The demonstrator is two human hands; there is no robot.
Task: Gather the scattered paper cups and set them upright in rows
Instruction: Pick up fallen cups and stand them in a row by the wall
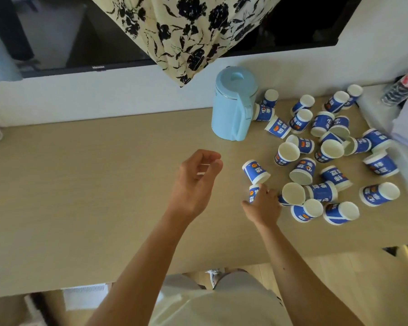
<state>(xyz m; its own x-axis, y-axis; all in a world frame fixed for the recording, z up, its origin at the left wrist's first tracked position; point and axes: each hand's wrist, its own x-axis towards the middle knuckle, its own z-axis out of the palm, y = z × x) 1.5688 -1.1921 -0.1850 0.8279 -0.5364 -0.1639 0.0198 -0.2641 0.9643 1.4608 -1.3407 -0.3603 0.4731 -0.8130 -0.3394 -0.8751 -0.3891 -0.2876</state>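
Several blue-and-white paper cups (325,151) lie scattered on the right half of the beige table (80,184), most on their sides or upside down. My right hand (264,205) is closed around one cup (253,192) at the left edge of the pile, hiding most of it. Another cup (256,171) lies tilted just above that hand. My left hand (196,180) hovers over the table left of the pile, fingers loosely curled and apart, holding nothing.
A light blue kettle (233,104) stands behind the pile at its left. A dark screen (64,38) and a floral cloth (186,34) hang over the back wall. A bottle (400,87) and white items sit at the far right.
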